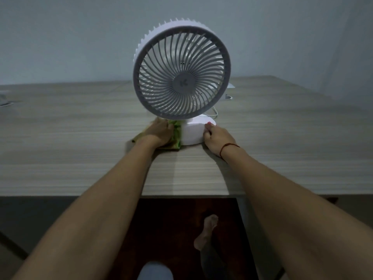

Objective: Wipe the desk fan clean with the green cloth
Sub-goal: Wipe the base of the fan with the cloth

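Note:
A white desk fan (181, 75) with a round grey front grille stands upright on the wooden desk (80, 138), facing me. Its white base (192, 133) sits under the grille. My left hand (158, 133) presses the green cloth (175, 136) against the left side of the base; part of the cloth lies flat on the desk under that hand. My right hand (217, 138) holds the right side of the base, thumb on top. A red string circles the right wrist.
A white cord (215, 113) runs from behind the base toward white objects (229, 96) at the back right of the desk. A pale object (5, 100) lies at the far left edge. A grey wall rises behind. My leg and foot (207, 231) show below the desk's front edge.

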